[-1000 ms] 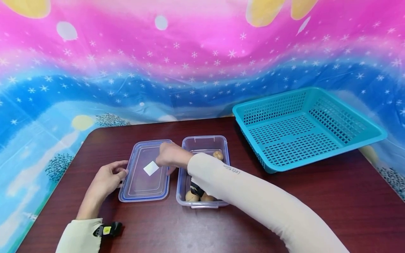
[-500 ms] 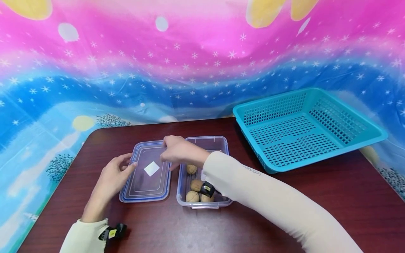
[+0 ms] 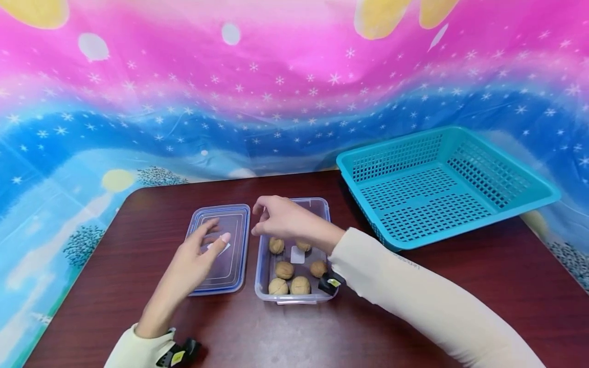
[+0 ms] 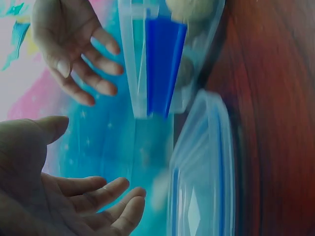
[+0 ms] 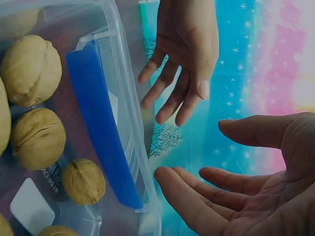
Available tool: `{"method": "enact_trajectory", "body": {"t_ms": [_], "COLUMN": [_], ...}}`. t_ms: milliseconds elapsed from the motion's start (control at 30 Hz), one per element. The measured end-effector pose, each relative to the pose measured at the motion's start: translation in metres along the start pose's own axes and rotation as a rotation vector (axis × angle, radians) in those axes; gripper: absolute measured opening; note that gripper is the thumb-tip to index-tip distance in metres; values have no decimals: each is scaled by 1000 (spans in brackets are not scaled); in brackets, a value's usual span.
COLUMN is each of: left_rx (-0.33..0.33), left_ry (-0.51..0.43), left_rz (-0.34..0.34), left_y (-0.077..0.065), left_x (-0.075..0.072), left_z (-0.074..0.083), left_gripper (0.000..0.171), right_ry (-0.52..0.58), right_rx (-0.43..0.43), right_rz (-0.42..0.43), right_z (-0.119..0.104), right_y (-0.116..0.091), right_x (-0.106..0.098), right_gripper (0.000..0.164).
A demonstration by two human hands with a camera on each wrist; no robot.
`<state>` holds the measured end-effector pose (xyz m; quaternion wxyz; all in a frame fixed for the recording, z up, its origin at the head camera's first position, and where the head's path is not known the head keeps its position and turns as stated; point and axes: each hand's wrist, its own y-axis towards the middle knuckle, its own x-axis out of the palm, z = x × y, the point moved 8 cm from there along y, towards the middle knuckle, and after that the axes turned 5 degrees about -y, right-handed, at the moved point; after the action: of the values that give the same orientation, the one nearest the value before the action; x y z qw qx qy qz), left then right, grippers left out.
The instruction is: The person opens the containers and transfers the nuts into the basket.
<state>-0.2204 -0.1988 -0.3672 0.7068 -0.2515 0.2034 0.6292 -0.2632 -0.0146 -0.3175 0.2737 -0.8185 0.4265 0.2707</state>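
Note:
A clear box (image 3: 258,278) with a blue-edged rim holds several walnuts (image 3: 300,286); one walnut (image 5: 38,138) shows its seam in the right wrist view. Left of the box lies its clear lid (image 3: 232,273), which has a blue seal and a white label partly hidden by my hand. My left hand (image 3: 190,268) hovers over the lid, fingers spread and holding nothing. Above the box's left side is my right hand (image 3: 287,220), its fingers loosely bent and nothing between them. It covers part of the box's far end. Both palms face each other in the left wrist view.
A turquoise perforated basket (image 3: 405,240) stands at the back right of the dark red table (image 3: 257,337). Behind the table hangs a patterned pink and blue cloth (image 3: 221,122). In the right wrist view, a blue latch flap (image 5: 101,123) runs along the box's side.
My left hand has moved from the lid's left edge to over its middle. The right hand has shifted right, off the lid and over the box, uncovering more walnuts.

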Motion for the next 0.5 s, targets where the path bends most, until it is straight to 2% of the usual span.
{"method": "enact_trajectory", "body": {"t_ms": [133,200,500], "left_rx": [67,81,77], "left_ry": [-51,-82,-141], "left_rz": [-12,-23,-53], "left_y": [-3,-6,-15], "left_x": [14,20,50], "left_z": [12,17,24], "left_gripper": [69,69,76], "right_ry": [28,50,95], "right_rx": [-51,-82,-163], "right_rz": [31,32,28], "right_z": [8,12,30], "right_y": [-9,-13,-31], "right_x": [-6,-7,-9], "right_gripper": [37,36,40]}}
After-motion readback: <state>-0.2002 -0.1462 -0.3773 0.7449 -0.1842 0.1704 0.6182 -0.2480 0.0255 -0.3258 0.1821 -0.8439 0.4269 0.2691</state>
